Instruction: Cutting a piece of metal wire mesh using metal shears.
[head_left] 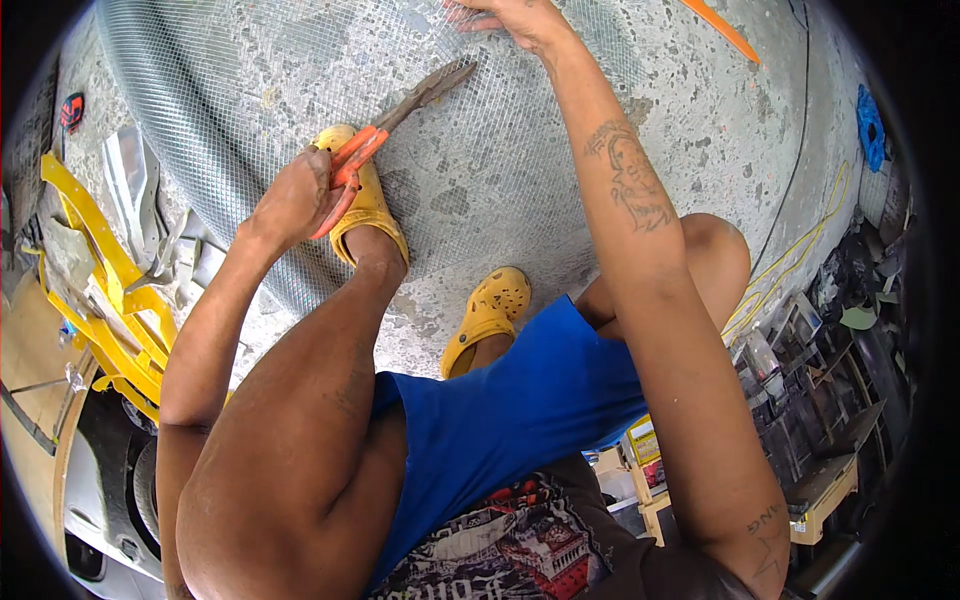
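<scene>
One bare left hand point(295, 195), one bare right hand point(515, 20); one pair of orange-handled metal shears point(418, 98). One grey mesh sheet point(165, 100), two yellow perforated clogs point(500, 295), one orange strip point(728, 32).

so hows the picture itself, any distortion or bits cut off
Head view: fisheye bending and a black rim; soft light on the floor; snips look fairly sharp; the top edge crops the right hand.
</scene>
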